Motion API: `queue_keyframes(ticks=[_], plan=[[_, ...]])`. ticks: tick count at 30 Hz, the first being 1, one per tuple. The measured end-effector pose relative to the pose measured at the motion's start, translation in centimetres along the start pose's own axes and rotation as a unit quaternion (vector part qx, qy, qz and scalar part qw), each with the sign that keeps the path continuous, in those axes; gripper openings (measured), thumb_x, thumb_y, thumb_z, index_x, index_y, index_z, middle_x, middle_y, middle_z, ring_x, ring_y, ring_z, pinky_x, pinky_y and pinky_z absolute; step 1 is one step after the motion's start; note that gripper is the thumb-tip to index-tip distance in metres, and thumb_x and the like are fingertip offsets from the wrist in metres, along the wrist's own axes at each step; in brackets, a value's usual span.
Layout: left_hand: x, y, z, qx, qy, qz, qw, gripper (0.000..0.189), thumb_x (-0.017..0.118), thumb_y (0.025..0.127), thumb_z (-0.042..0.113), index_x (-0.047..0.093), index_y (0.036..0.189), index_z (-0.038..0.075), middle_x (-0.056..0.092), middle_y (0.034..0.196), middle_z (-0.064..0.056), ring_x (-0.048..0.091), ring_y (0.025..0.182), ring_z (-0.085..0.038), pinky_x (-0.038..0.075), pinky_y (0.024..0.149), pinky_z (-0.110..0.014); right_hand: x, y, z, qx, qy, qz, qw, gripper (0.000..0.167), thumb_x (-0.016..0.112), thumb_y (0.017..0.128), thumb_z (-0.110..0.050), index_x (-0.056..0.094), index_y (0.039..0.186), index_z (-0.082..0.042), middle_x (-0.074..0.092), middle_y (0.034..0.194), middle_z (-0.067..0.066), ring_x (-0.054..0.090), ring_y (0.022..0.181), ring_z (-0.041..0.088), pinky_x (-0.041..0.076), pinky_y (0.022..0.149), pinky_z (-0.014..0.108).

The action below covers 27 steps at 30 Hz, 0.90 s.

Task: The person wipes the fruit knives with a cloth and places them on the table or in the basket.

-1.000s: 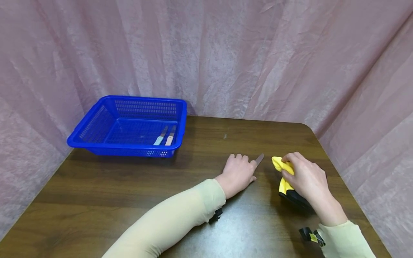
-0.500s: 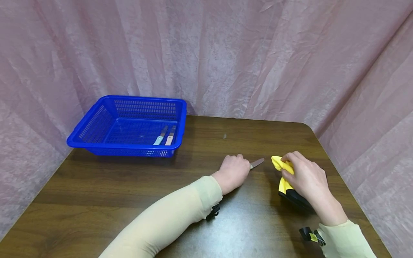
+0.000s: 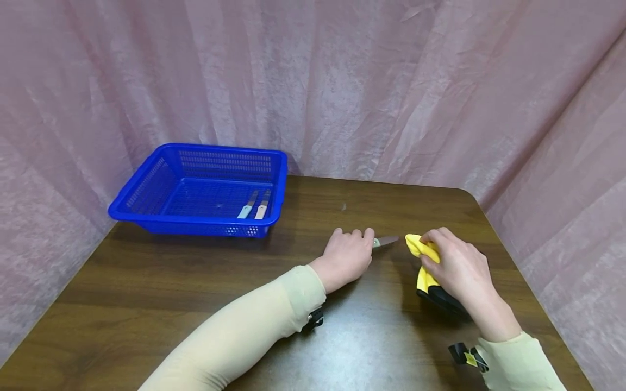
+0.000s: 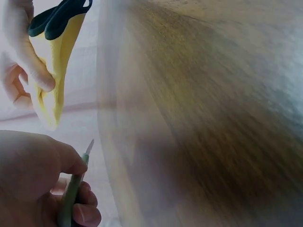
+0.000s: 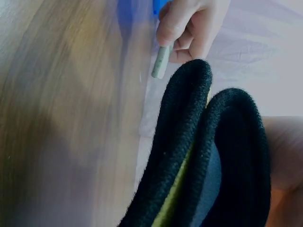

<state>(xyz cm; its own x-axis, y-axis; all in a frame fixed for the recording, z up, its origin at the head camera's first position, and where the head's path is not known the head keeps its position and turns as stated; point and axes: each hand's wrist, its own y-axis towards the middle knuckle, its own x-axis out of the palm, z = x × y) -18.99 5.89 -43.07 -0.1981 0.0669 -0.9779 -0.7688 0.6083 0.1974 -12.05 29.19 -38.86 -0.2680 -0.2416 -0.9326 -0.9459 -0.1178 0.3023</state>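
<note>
My left hand [image 3: 344, 259] grips a small knife by its green handle. In the head view the knife [image 3: 387, 240] points its blade right, toward the cloth, with a gap between them. The left wrist view shows the green handle [image 4: 72, 196] between thumb and fingers. My right hand [image 3: 457, 266] pinches a yellow cloth with a thick black edge [image 3: 426, 278], bunched up and hanging over the table. Its folded black border [image 5: 182, 127] fills much of the right wrist view.
A blue plastic basket [image 3: 195, 220] stands at the back left of the wooden table [image 3: 161, 277]. Inside it lie a knife with a light blue handle [image 3: 245, 210] and one with a pinkish handle [image 3: 261, 210]. Pink curtains [image 3: 323, 92] hang behind and at the sides.
Fingers of my left hand have curled round the knife, and the hand has shifted left. The blade has swung to point more to the right. My right hand keeps holding the cloth.
</note>
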Motion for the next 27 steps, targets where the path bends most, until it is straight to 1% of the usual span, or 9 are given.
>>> queue_keyframes(ticks=[2, 5, 9, 13, 18, 23, 27], plan=[[-0.1, -0.1, -0.2, 0.0, 0.0, 0.018, 0.9998, 0.016, 0.066, 0.108, 0.026, 0.058, 0.111, 0.012, 0.066, 0.086, 0.0, 0.07, 0.072, -0.021, 0.046, 0.068, -0.035, 0.0, 0.0, -0.2, -0.003, 0.001, 0.006, 1.0, 0.033, 0.086, 0.091, -0.011, 0.073, 0.122, -0.009, 0.071, 0.117, 0.013, 0.063, 0.071, 0.031, 0.05, 0.057, 0.05], [-0.3, -0.3, -0.5, 0.002, -0.003, 0.035, 0.9994, 0.013, 0.064, 0.108, 0.023, 0.058, 0.111, 0.012, 0.066, 0.086, 0.0, 0.07, 0.071, -0.02, 0.045, 0.066, -0.034, 0.1, 0.1, -0.5, -0.005, 0.005, 0.011, 0.9999, 0.033, 0.086, 0.091, -0.011, 0.073, 0.121, -0.009, 0.071, 0.118, 0.013, 0.063, 0.072, 0.032, 0.05, 0.057, 0.05], [-0.6, -0.6, -1.0, 0.003, -0.003, 0.041, 0.9991, 0.013, 0.062, 0.11, 0.024, 0.058, 0.111, 0.012, 0.065, 0.085, 0.0, 0.068, 0.071, -0.019, 0.043, 0.064, -0.033, 0.2, 0.5, -1.3, -0.009, 0.01, 0.014, 0.9998, 0.032, 0.085, 0.092, -0.012, 0.073, 0.121, -0.01, 0.071, 0.119, 0.013, 0.064, 0.073, 0.033, 0.05, 0.059, 0.052], [-0.9, -1.0, -1.7, 0.003, -0.011, 0.049, 0.9987, 0.014, 0.063, 0.111, 0.025, 0.059, 0.112, 0.012, 0.064, 0.084, 0.001, 0.066, 0.07, -0.017, 0.04, 0.062, -0.031, 0.2, 1.0, -2.1, -0.015, 0.013, 0.02, 0.9996, 0.031, 0.084, 0.092, -0.012, 0.073, 0.121, -0.011, 0.071, 0.12, 0.011, 0.064, 0.076, 0.035, 0.05, 0.062, 0.055], [-1.0, -1.7, -2.6, -0.001, -0.016, 0.06, 0.9981, 0.016, 0.064, 0.112, 0.027, 0.059, 0.112, 0.011, 0.064, 0.084, 0.001, 0.065, 0.07, -0.017, 0.037, 0.061, -0.031, 0.3, 1.6, -3.0, -0.02, 0.017, 0.013, 0.9996, 0.032, 0.084, 0.092, -0.013, 0.073, 0.122, -0.011, 0.071, 0.121, 0.011, 0.065, 0.08, 0.035, 0.052, 0.066, 0.056], [-1.0, -2.5, -3.3, -0.01, -0.013, 0.078, 0.9968, 0.017, 0.065, 0.112, 0.028, 0.059, 0.111, 0.012, 0.065, 0.084, 0.0, 0.067, 0.071, -0.019, 0.037, 0.062, -0.032, 0.5, 2.2, -4.0, -0.025, 0.023, 0.009, 0.9994, 0.032, 0.085, 0.093, -0.012, 0.074, 0.122, -0.012, 0.072, 0.121, 0.01, 0.065, 0.082, 0.035, 0.052, 0.068, 0.056], [-1.0, -3.2, -3.9, -0.009, -0.012, 0.102, 0.9947, 0.018, 0.068, 0.11, 0.027, 0.06, 0.109, 0.011, 0.066, 0.085, -0.002, 0.07, 0.072, -0.021, 0.04, 0.062, -0.033, 0.6, 2.6, -4.9, -0.034, 0.027, 0.01, 0.999, 0.032, 0.085, 0.092, -0.012, 0.074, 0.122, -0.013, 0.072, 0.12, 0.01, 0.065, 0.081, 0.035, 0.052, 0.068, 0.056]])
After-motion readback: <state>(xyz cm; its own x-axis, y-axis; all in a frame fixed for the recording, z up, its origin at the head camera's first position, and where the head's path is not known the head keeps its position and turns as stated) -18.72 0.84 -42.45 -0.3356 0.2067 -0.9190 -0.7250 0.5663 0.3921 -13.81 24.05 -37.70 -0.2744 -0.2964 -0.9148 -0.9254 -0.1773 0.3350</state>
